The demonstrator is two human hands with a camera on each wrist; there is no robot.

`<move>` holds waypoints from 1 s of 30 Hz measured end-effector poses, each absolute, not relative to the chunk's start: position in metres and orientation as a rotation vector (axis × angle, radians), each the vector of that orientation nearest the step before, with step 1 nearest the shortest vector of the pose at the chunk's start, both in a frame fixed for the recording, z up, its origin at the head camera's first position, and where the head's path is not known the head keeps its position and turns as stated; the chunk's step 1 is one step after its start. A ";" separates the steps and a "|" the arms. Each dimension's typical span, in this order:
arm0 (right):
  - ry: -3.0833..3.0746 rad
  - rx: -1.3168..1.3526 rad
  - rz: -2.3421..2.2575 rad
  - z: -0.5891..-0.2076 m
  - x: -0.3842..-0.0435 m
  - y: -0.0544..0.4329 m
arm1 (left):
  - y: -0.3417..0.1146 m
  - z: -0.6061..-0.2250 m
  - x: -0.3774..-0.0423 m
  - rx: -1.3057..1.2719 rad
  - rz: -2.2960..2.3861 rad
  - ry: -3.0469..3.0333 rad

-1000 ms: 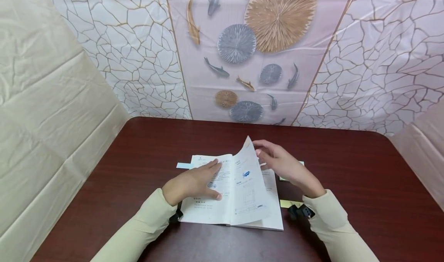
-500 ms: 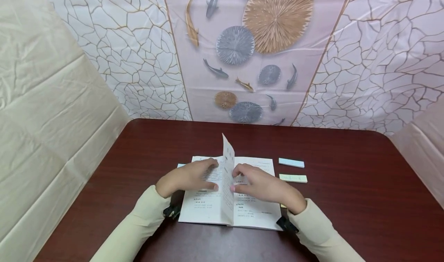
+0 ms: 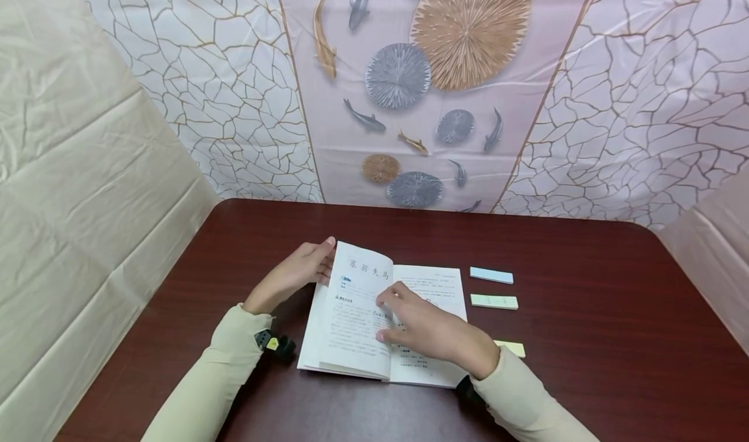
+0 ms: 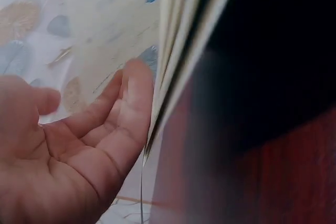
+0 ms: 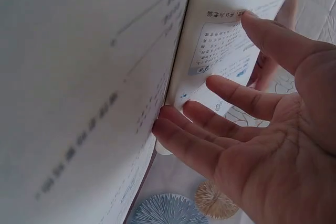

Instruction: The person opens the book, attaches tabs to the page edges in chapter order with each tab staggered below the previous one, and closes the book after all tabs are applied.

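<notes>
An open book (image 3: 357, 325) with printed pages lies on the table, its left leaf lifted off the leaves under it. At its upper left edge is my left hand (image 3: 292, 270), fingers partly behind the lifted leaf. The left wrist view shows that hand (image 4: 89, 145) with fingers bent against the edges of the leaves (image 4: 176, 40) and thumb apart. My right hand (image 3: 433, 328) reaches over the right page, fingertips near the book's fold. In the right wrist view its fingers (image 5: 189, 148) are spread, fingertips at the pages, pinching nothing.
Right of the book, a blue sticky-note strip (image 3: 491, 275), a green strip (image 3: 494, 301) and a yellow strip (image 3: 511, 349) lie on the dark red table (image 3: 608, 312). A patterned curtain (image 3: 404, 130) hangs behind the table.
The leaf that stood upright at the fold has swung over to the left. My left hand has moved from the left page to the book's left edge; my right hand has shifted slightly left.
</notes>
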State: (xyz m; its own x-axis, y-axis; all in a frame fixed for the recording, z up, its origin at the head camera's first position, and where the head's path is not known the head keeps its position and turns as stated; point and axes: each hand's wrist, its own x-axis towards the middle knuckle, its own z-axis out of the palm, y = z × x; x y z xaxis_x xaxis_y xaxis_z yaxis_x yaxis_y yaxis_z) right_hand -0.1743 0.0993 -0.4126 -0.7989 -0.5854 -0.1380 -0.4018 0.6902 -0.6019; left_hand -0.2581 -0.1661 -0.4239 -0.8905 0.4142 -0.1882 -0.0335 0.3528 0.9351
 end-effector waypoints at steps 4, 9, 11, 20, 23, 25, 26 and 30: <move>2.605 -0.781 -0.785 -0.412 -0.174 0.099 | -0.169 -0.419 -0.255 0.352 1.353 2.252; 2.643 -0.788 -0.769 -0.413 -0.174 0.099 | -0.170 -0.417 -0.252 0.431 1.116 2.281; 2.672 -0.796 -0.774 -0.414 -0.174 0.098 | -0.171 -0.416 -0.251 0.423 1.091 2.287; 2.745 -0.838 -0.769 -0.421 -0.174 0.091 | -0.169 -0.419 -0.248 0.339 0.860 2.443; 2.758 -0.874 -0.734 -0.422 -0.173 0.091 | -0.164 -0.423 -0.245 0.328 0.768 2.494; 2.770 -0.904 -0.704 -0.422 -0.172 0.090 | -0.162 -0.424 -0.243 0.316 0.711 2.534; 2.774 -0.910 -0.688 -0.422 -0.172 0.090 | -0.160 -0.424 -0.241 0.308 0.678 2.560; 2.788 -0.915 -0.642 -0.420 -0.171 0.089 | -0.155 -0.418 -0.237 0.252 0.450 2.729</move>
State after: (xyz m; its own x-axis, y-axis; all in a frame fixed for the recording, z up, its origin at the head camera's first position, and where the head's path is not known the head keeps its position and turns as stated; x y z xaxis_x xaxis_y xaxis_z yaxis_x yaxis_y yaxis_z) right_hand -0.1711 0.0890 -0.4202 -0.8057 -0.5924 0.0019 -0.5336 0.7243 -0.4368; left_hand -0.2367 -0.1546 -0.4180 -0.9186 0.2301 -0.3214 0.1147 0.9333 0.3403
